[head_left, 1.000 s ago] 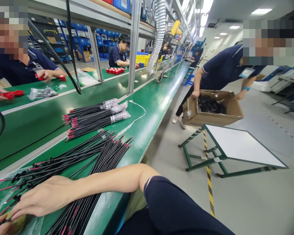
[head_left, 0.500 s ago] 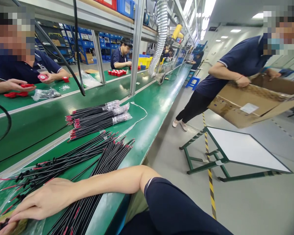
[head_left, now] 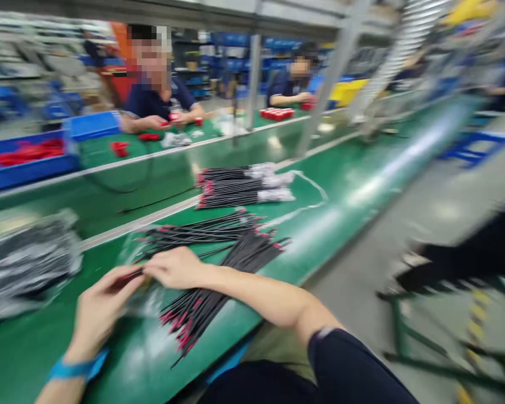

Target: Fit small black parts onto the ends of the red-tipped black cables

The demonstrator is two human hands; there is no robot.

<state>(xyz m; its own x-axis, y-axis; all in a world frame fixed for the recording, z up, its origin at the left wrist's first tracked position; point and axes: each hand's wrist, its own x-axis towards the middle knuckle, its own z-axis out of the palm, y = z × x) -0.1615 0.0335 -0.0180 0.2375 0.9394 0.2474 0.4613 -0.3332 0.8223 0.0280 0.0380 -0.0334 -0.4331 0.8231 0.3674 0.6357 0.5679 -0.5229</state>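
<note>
My left hand (head_left: 103, 303), with a blue band at the wrist, has its fingers closed on a thin dark cable. Touching it from the right is my right hand (head_left: 174, 268), its fingers pinched at the same spot; what they grip is too blurred to make out. A pile of black cables with red ends (head_left: 235, 264) lies beside and under my right forearm. More loose black cables (head_left: 185, 234) rest just behind my right hand. Farther back are bundles of black cables (head_left: 235, 188) with clear wrap at one end. Clear plastic (head_left: 151, 300) lies beneath my hands.
A plastic bag of dark items (head_left: 25, 264) lies at the left. Blue bins (head_left: 29, 174), one with red parts, stand across the bench (head_left: 340, 224). Two people work opposite. A metal post (head_left: 324, 84) rises behind the bundles; a green frame (head_left: 446, 359) stands at the right.
The view has swung left, so my left hand, the plastic bag and the blue bins now show. The person with the cardboard box is mostly out of view, with dark legs at the right edge.
</note>
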